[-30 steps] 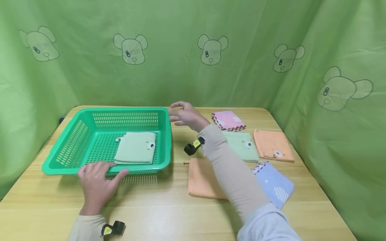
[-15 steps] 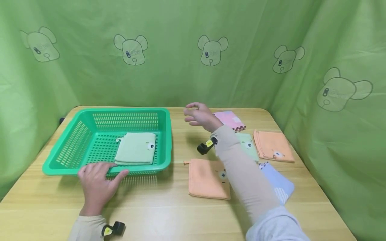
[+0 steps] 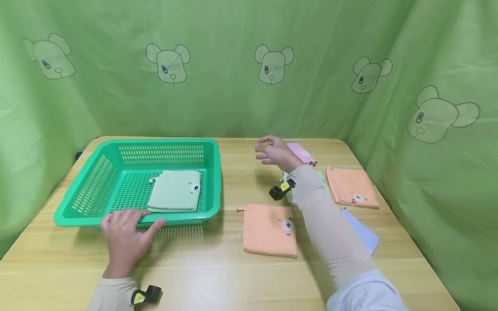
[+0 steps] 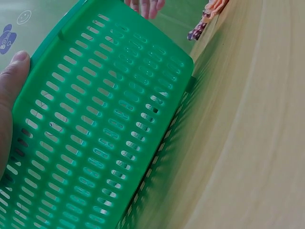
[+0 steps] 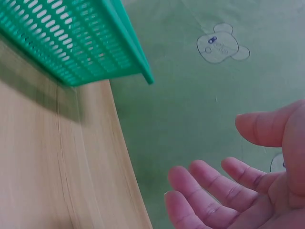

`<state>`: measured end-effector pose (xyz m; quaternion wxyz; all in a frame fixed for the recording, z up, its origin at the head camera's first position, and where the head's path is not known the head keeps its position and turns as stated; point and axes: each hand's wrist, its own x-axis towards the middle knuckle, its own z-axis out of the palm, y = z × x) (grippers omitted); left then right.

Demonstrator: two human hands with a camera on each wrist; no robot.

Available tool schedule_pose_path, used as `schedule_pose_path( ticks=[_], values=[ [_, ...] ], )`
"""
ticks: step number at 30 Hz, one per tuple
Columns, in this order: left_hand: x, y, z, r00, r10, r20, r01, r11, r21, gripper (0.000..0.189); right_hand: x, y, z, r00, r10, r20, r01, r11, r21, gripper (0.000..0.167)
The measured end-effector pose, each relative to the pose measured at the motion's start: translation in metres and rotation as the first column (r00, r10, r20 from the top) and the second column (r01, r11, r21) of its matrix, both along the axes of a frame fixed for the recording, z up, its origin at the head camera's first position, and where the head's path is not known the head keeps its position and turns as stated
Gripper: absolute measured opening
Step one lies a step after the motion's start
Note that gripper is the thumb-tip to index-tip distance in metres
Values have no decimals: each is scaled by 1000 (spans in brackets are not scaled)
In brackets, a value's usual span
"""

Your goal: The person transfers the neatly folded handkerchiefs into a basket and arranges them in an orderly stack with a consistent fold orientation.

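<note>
At the left of the table stands a green plastic basket [image 3: 215, 181] with slotted walls. A folded pale green towel [image 3: 175, 190] with an animal face lies in it. My left hand [image 3: 125, 235] grips the basket's front rim, and its thumb shows beside the rim in the left wrist view. My right hand [image 3: 278, 153] is raised over the table, fingers loosely bent and spread, holding nothing. Nearest to it are a folded pink towel [image 3: 298, 152] and another pale green towel [image 3: 322, 179], both partly hidden by the hand and arm.
A folded orange towel [image 3: 268, 229] lies at the front middle, a second orange towel [image 3: 354, 185] at the right. A blue towel [image 3: 363, 233] is partly covered by my right sleeve. Behind the wooden table [image 3: 218, 276] hangs a green curtain [image 3: 225, 108] with bear drawings.
My right hand has moved right, away from the basket's right rim towards the pink towel. Its arm uncovers the front orange towel. The left hand and basket stay put.
</note>
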<state>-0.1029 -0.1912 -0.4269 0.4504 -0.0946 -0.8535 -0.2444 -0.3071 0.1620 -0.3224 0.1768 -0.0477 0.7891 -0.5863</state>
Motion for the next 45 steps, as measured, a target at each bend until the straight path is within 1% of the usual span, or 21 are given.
schedule_pose_path(
  ticks=[6, 10, 15, 21, 26, 29, 37, 45],
  values=[
    [1, -1, -1, 1000, 0, 27, 1, 1000, -8, 80, 1, 15, -5, 1000, -6, 5, 6, 1000, 13, 50],
    [1, -1, -1, 1000, 1, 31, -1, 1000, -5, 81, 0, 25, -8, 1000, -30, 10, 29, 999, 28, 49],
    [1, 0, 0, 1000, -2, 13, 2, 1000, 0, 80, -2, 38, -14, 998, -69, 11, 68, 996, 56, 50],
    [0, 1, 1, 1000, -1, -17, 1, 1000, 2, 79, -2, 53, -18, 996, -93, -9, 94, 991, 96, 50],
    [-2, 1, -2, 998, 4, -58, -3, 1000, 15, 78, -1, 64, -20, 993, -121, 2, 121, 989, 88, 52],
    [-3, 1, -3, 997, 7, -71, -5, 1000, 21, 78, 1, 72, -22, 992, -123, 13, 122, 989, 89, 53],
    [0, -1, -3, 1000, 8, 12, -7, 1000, -17, 80, 2, 91, -27, 993, -119, 12, 116, 984, 136, 55],
    [-1, -2, -2, 1000, 6, 13, -6, 1000, -14, 81, 5, 109, -31, 991, -134, 18, 127, 970, 208, 58]
  ],
)
